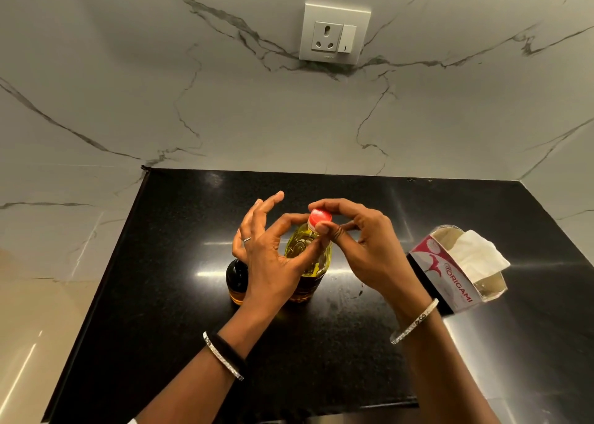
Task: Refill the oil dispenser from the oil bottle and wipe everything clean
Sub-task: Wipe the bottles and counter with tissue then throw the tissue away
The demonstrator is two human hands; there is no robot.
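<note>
While the left hand (273, 259) grips the oil bottle (300, 247) by its neck, the right hand (366, 247) pinches the red cap (320, 215).

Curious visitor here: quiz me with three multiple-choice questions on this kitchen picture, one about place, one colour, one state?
1. Where is the tissue box relative to the oil bottle? A left B right C behind
2. What colour is the bottle's cap? A red B green C white
3. Where is the cap now? A on the floor B inside the tissue box C on the bottle
Answers: 1 B, it stands on the counter's right side; 2 A, its top is plainly red; 3 C, the right hand pinches it atop the neck.
</note>
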